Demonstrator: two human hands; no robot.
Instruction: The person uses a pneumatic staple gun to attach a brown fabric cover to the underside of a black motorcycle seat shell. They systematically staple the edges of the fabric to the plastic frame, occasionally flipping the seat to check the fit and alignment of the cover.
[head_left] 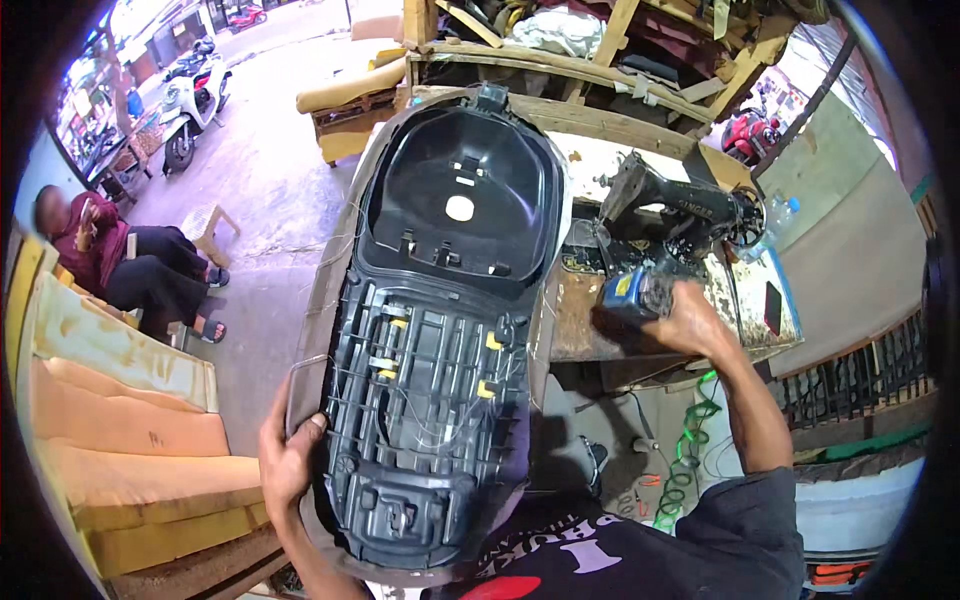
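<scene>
The black seat base (440,330) stands lengthwise away from the person (underside up), left hand (290,460) gripping its near left edge; right hand (690,320), well right, closed on a tool (630,292) over the table (580,320)

**What You Cannot Make Out Around the Seat Base**

Your left hand (288,458) wraps the near-left edge of the upturned seat base (440,330), its palm hidden behind the rim. Right of the seat base, your right hand (697,318) and the blue tool (632,292) it grips are blurred; the tool's tip is unclear. The seat base's nearest end disappears behind your shirt (600,550).
</scene>
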